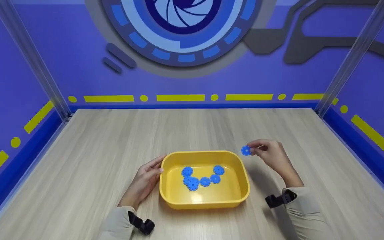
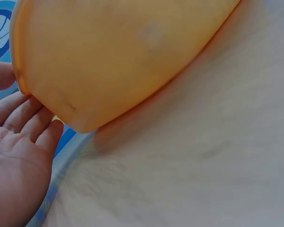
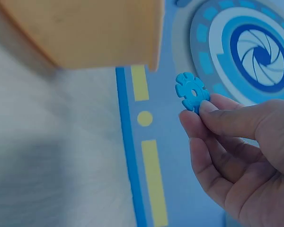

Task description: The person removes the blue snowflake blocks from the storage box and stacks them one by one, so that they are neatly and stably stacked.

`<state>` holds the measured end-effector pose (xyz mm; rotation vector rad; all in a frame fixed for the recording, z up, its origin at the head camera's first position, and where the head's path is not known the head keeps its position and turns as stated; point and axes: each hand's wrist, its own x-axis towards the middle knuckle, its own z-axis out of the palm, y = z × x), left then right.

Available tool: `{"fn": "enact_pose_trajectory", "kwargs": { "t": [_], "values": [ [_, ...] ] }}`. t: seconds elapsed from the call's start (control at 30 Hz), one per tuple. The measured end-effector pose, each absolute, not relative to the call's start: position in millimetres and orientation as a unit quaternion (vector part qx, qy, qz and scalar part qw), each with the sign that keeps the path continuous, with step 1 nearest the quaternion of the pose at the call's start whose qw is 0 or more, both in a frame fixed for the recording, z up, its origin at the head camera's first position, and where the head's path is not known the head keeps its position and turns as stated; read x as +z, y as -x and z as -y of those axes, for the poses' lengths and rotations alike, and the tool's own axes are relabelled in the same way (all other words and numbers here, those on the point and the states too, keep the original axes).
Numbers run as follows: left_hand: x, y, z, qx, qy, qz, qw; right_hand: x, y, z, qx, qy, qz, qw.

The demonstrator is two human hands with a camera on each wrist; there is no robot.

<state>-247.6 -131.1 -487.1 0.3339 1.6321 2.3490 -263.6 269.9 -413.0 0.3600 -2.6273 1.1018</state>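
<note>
Blue notched disc, probably light and stiff, best held by its rim, is pinched in the right hand's grip.

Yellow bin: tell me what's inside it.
Several blue notched discs lie in the yellow bin. Some overlap at the left, so parts of the lower ones are covered and the exact count cannot be told.

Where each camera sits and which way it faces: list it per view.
Head: worn on the head, facing forward and down at the yellow tub; left hand, right hand and sleeves show.
Left wrist: on that wrist, facing the tub's outside; left hand shows.
Right wrist: on that wrist, facing a pinched blue disc; right hand shows.
Both wrist views share the tub and round emblem.
</note>
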Motion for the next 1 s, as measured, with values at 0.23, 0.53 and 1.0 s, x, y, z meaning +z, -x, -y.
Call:
{"fn": "enact_pose_trajectory", "kwargs": {
  "t": [0.23, 0.53, 1.0],
  "values": [
    [-488, 247, 131, 0.810, -0.110, -0.561, 0.130, -423, 260, -289, 0.396, -0.087, 0.909, 0.100],
    [-488, 247, 131, 0.812, -0.100, -0.560, 0.130, -435, 262, -305, 0.386, -0.057, 0.919, 0.047],
    [-488, 248, 132, 0.817, -0.109, -0.552, 0.130, -451, 265, -315, 0.355, -0.016, 0.935, -0.006]
  ]
}}
